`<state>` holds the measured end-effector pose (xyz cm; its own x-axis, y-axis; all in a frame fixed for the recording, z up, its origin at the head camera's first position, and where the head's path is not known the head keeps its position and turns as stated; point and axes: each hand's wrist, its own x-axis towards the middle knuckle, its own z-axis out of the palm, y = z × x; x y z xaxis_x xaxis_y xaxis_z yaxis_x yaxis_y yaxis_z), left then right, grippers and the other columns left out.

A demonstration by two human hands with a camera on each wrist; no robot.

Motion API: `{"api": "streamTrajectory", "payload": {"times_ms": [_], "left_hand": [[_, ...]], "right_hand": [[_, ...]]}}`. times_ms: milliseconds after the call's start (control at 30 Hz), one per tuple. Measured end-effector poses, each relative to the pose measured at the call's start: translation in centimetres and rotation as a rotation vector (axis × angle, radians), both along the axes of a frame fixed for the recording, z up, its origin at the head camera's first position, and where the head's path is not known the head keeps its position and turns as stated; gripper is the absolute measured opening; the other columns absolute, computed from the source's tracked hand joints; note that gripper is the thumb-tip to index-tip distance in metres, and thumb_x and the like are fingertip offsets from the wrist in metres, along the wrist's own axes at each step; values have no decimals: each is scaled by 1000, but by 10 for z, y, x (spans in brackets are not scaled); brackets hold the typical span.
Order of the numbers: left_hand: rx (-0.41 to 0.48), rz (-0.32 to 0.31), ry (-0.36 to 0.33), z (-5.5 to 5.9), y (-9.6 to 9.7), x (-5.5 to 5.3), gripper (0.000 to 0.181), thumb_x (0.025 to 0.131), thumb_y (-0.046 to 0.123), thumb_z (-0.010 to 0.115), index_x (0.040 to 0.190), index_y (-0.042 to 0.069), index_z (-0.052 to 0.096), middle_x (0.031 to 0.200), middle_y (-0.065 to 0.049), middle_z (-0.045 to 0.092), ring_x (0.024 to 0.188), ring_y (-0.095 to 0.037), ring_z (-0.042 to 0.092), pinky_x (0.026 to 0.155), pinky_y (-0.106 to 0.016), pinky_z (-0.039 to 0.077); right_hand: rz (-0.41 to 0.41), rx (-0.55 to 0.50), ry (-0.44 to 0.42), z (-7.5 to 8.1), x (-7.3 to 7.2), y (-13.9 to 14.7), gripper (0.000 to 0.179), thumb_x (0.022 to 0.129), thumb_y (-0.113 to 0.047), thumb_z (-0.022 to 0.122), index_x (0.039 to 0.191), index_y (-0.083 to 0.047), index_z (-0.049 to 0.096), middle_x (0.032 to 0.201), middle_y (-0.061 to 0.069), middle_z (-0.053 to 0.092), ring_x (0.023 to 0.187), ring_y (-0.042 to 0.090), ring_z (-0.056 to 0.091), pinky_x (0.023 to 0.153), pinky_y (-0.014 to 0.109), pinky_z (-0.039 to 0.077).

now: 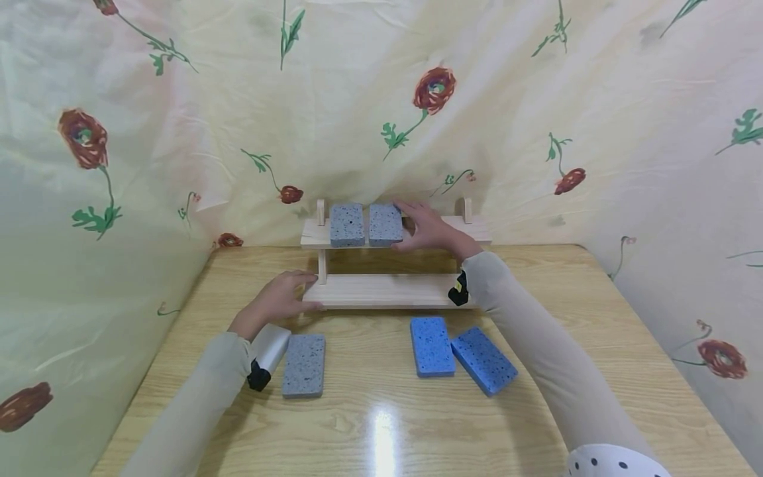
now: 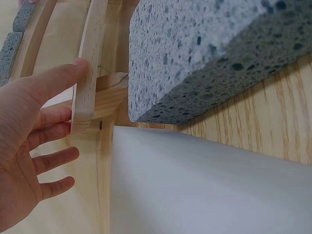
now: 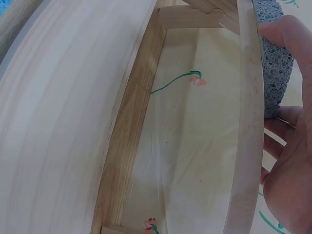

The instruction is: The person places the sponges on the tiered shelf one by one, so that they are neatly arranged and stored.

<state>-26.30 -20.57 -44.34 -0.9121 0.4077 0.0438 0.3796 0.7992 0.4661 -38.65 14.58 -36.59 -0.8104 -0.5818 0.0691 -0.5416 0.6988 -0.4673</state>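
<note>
A small two-tier wooden shelf point(image 1: 390, 291) stands against the far wall. On its upper board sit two speckled grey sponges, the left one point(image 1: 347, 225) and the right one point(image 1: 385, 225). My right hand point(image 1: 432, 228) holds the right sponge by its right side, thumb at the front and fingers behind, as the right wrist view shows on the sponge point(image 3: 277, 58). My left hand point(image 1: 280, 297) pinches the left end of the lower board point(image 2: 87, 92), with thumb in front and two fingers behind it. Beneath that hand lie a third grey sponge point(image 1: 304, 366) and a smooth white block point(image 1: 271, 346), partly hidden by the sleeve.
Two blue sponges rest on the wooden table point(image 1: 357, 430) in front of the shelf, the left one point(image 1: 432, 346) nearly straight, the other point(image 1: 484, 361) slanted beside my right forearm. A flower-printed cloth point(image 1: 357, 99) covers the walls behind and at both sides.
</note>
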Motion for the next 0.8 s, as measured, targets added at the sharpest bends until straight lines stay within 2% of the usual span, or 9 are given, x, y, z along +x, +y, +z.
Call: {"api": "streamTrajectory", "payload": {"times_ms": [367, 800], "left_hand": [[-3, -1, 4, -1, 0, 0, 71, 88, 41, 79, 142, 0, 58, 148, -23, 55, 139, -43, 50, 117, -58, 40], [2, -11, 14, -1, -1, -1, 71, 88, 41, 80, 141, -1, 58, 147, -23, 56, 138, -42, 51, 116, -57, 42]], "right_hand": [[-16, 42, -13, -1, -1, 1, 110, 78, -45, 81, 164, -14, 20, 166, 14, 29, 152, 36, 23, 124, 62, 17], [-8, 34, -7, 0, 0, 0, 109, 78, -41, 82, 163, -11, 21, 166, 17, 29, 151, 38, 24, 122, 64, 17]]}}
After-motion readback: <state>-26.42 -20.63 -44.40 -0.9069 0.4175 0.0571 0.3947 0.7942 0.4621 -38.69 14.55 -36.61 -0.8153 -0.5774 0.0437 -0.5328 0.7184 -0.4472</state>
